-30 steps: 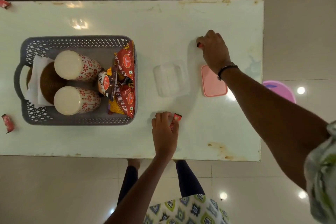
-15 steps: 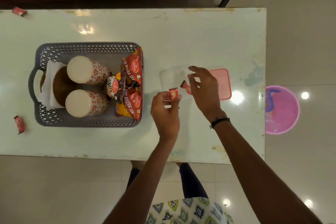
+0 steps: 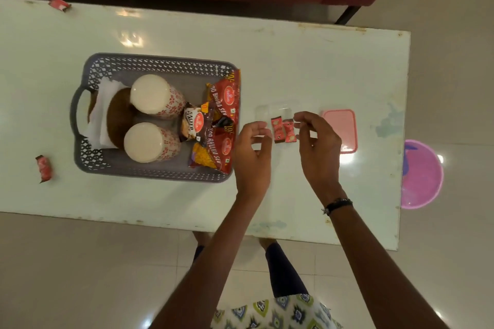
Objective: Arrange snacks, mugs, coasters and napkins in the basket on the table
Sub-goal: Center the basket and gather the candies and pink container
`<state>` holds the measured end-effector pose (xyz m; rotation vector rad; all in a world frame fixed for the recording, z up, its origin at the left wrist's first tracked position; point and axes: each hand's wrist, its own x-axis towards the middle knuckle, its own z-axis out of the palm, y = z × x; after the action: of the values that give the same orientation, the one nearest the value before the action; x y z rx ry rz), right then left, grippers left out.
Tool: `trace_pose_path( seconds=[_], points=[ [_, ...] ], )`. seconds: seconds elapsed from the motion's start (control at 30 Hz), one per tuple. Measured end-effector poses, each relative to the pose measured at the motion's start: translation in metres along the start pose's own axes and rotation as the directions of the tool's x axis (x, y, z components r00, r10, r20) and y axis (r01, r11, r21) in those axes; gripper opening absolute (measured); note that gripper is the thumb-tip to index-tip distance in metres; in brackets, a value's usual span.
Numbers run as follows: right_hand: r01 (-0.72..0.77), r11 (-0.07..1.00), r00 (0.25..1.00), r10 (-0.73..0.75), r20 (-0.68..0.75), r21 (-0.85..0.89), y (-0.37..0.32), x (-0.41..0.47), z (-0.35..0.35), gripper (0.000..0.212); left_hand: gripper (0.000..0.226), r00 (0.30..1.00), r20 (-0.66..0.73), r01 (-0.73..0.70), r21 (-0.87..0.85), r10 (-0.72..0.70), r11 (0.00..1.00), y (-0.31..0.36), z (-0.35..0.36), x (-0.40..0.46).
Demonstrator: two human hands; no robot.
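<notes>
The grey basket (image 3: 157, 173) sits left of centre on the white table (image 3: 307, 61). In it are two floral mugs (image 3: 153, 96) (image 3: 147, 143) turned upside down, brown coasters (image 3: 117, 120) on white napkins (image 3: 103, 93), and red snack packets (image 3: 223, 125). Right of the basket is a clear plastic box (image 3: 267, 111) with two small red candies (image 3: 277, 129) (image 3: 289, 131) lying side by side in it. My left hand (image 3: 252, 153) and right hand (image 3: 318, 147) flank the candies with fingers loosely curled; no finger covers either one.
A pink lid (image 3: 340, 129) lies just right of my right hand. One loose red candy (image 3: 44, 168) lies left of the basket, another (image 3: 59, 4) at the table's far left edge. A pink basin (image 3: 423, 173) stands on the floor beyond the table's right end.
Each hand picked a candy off the table and carried it over the clear box. The candies now lie side by side there, out of the fingers' pinch.
</notes>
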<state>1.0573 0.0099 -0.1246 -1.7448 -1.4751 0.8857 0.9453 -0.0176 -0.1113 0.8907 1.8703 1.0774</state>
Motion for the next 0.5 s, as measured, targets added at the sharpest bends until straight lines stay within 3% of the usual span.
trace_pose_path(
  seconds=[0.13, 0.3, 0.5],
  points=[
    [0.082, 0.996, 0.993, -0.084, 0.086, 0.022, -0.042, -0.007, 0.043, 0.022, 0.017, 0.999, -0.039, -0.019, -0.074, 0.016, 0.997, 0.003, -0.060, 0.010],
    [0.217, 0.975, 0.955, -0.222, 0.199, 0.044, -0.103, -0.016, 0.114, 0.020, 0.016, 0.977, -0.215, -0.005, -0.096, -0.016, 0.995, -0.023, -0.158, 0.036],
    [0.306, 0.942, 0.880, -0.336, 0.337, 0.138, -0.171, -0.033, 0.216, 0.020, 0.013, 0.851, -0.521, 0.068, -0.021, -0.069, 0.997, -0.089, -0.285, 0.077]
  ],
)
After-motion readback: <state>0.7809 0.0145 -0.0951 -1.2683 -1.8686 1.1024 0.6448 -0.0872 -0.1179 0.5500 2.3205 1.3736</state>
